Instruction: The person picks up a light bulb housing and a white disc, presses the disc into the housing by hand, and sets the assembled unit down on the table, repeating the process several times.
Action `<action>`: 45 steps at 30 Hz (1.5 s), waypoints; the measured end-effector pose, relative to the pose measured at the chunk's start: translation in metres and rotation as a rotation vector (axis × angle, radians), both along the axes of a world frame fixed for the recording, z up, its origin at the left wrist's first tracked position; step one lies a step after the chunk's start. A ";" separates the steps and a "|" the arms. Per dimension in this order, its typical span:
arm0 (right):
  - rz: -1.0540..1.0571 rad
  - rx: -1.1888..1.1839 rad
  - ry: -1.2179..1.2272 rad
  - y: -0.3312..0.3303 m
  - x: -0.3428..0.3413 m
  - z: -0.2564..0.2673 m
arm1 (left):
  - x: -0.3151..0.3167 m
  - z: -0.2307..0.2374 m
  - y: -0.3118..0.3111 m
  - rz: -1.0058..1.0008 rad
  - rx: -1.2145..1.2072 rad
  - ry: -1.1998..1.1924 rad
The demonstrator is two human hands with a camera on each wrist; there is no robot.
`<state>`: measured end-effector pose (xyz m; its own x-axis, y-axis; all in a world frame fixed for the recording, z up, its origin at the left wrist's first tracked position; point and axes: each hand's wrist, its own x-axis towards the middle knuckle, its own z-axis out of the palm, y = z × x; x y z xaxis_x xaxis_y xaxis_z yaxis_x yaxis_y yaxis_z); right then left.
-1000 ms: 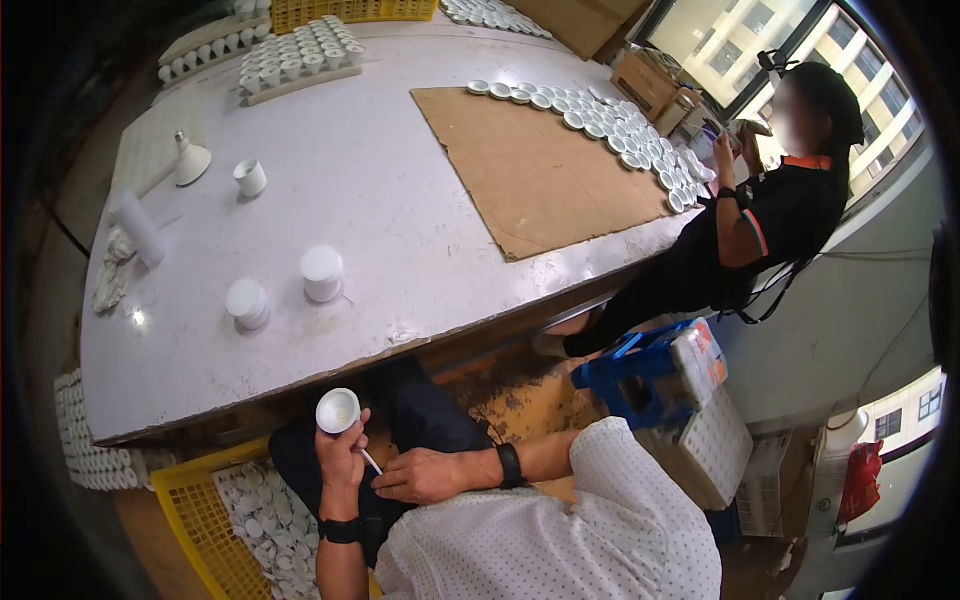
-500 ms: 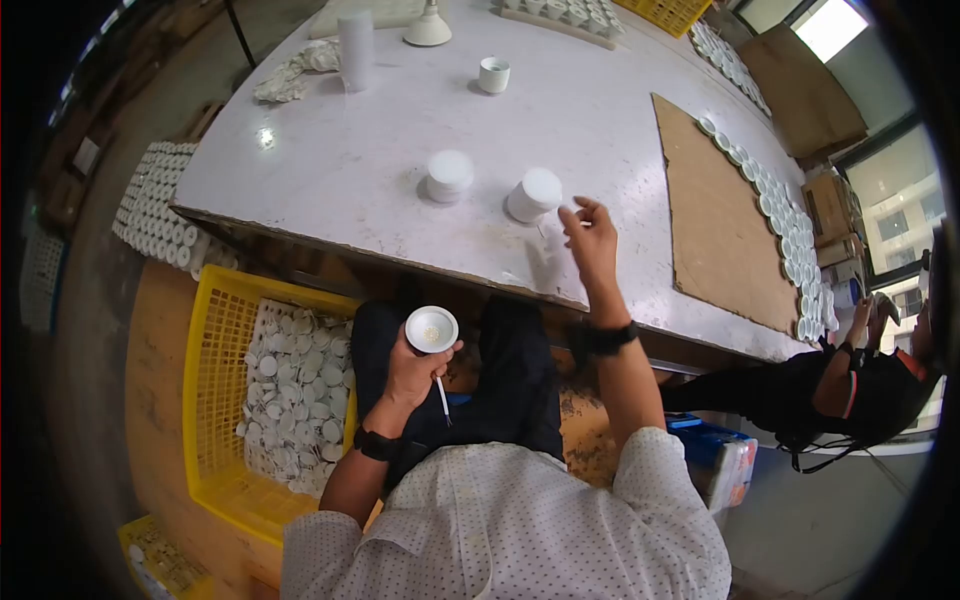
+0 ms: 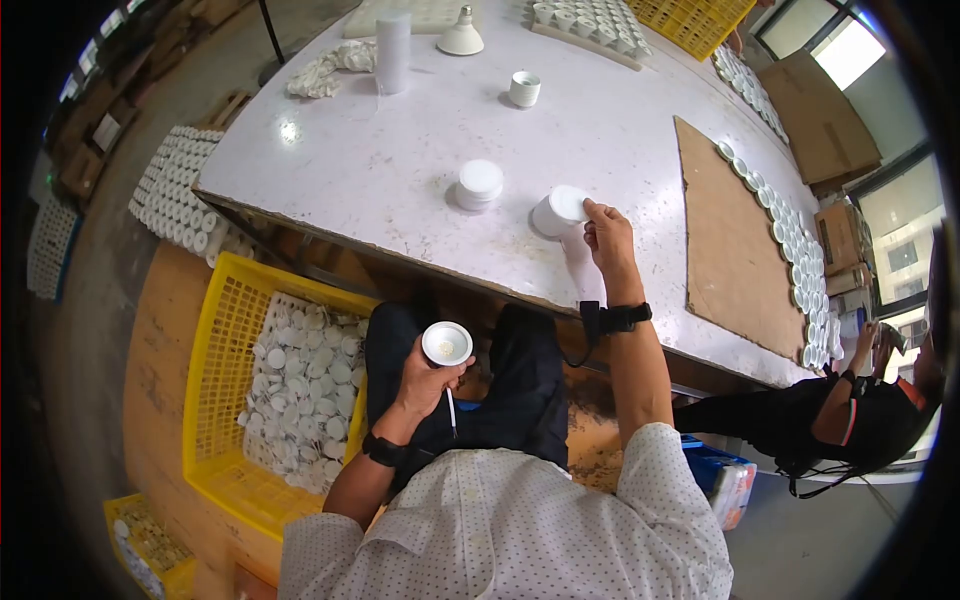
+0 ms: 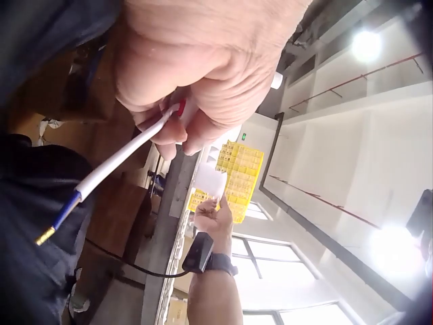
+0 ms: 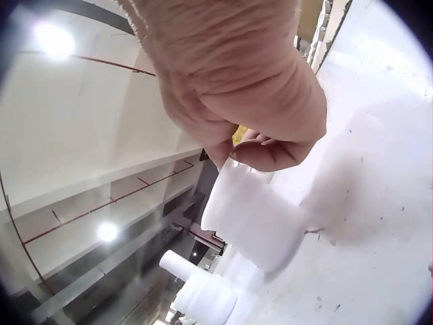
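My left hand (image 3: 425, 387) grips a white round cup-shaped fitting (image 3: 434, 358) over my lap, its open side facing up. From it hangs a white cable (image 3: 451, 408); in the left wrist view the cable (image 4: 125, 154) ends in a blue wire with a bare, brassy tip. Over the table, my right hand (image 3: 612, 240) pinches the upper edge of a stack of thin white discs (image 3: 560, 212) between thumb and finger. The right wrist view shows the right hand (image 5: 237, 81) at the top of that stack (image 5: 254, 217). A second stack (image 3: 479, 185) stands to its left.
On the table (image 3: 350, 180) are a small white cup (image 3: 524, 89), a clear-white roll (image 3: 393, 55), a cloth (image 3: 325, 72) and cardboard (image 3: 735, 240) edged with fittings. A yellow crate (image 3: 225, 380) of white pieces is left of my legs. Another person (image 3: 850, 410) stands right.
My right hand has left the cable by my lap, reached up over the table and taken hold at the stack's top edge. The head view has swung round. My left hand keeps the fitting.
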<state>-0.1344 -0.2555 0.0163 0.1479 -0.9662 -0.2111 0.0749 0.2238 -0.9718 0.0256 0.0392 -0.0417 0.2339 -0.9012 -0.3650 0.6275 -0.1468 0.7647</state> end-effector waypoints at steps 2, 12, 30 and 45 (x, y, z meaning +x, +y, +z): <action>-0.015 0.042 -0.058 0.004 -0.004 0.001 | -0.002 0.002 -0.002 -0.002 -0.007 -0.009; 0.078 0.092 -0.309 0.085 -0.026 0.002 | 0.001 0.026 -0.019 -0.075 -0.111 -0.272; 0.398 -1.198 0.573 0.178 -0.001 -0.004 | -0.011 0.026 -0.036 -0.048 -0.296 -0.131; 0.483 -1.339 0.641 0.190 0.008 -0.010 | -0.012 0.033 -0.034 -0.087 -0.139 -0.225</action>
